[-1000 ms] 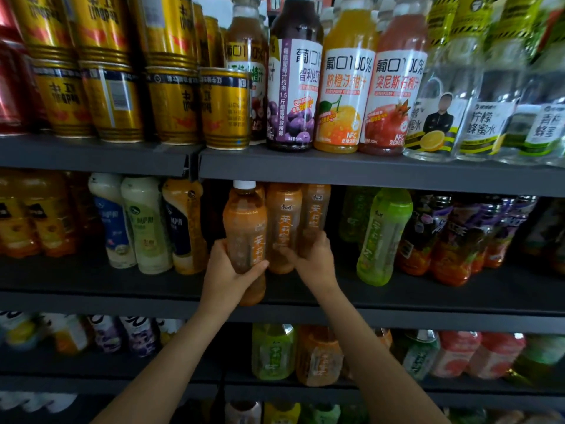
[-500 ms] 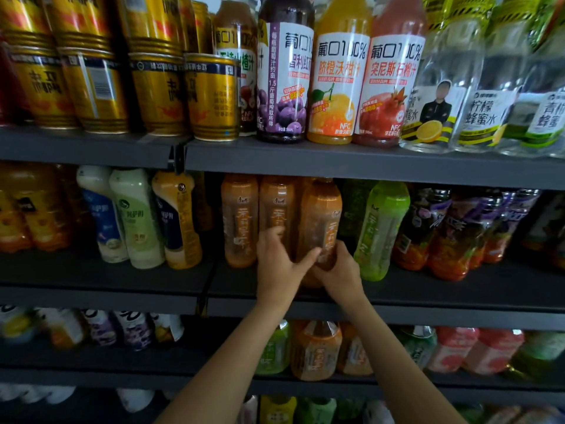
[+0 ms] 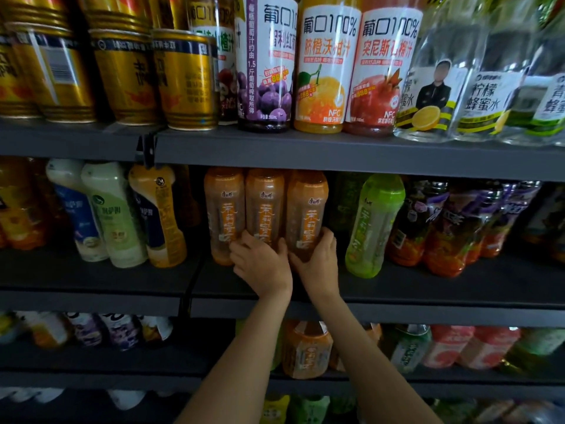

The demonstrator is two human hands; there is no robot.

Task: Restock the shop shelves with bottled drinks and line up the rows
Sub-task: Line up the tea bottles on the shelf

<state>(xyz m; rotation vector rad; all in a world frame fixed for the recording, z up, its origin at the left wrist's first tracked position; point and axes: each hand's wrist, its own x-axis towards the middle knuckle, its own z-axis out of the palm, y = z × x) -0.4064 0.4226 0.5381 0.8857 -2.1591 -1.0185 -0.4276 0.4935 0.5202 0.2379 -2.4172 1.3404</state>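
My left hand (image 3: 263,264) and right hand (image 3: 319,261) curl their grip round the orange tea bottles (image 3: 307,209), squaring the row; next, nudge them flush.

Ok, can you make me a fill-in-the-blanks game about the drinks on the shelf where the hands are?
1. The hands touch the ____ coloured tea bottles.
2. The right hand curls round the tea bottle nearest the ____ bottle.
3. In the front row stand ____ matching tea bottles.
4. The gold cans stand on the shelf ____ the hands; the left hand is there too.

Missing words: orange; green; three; above
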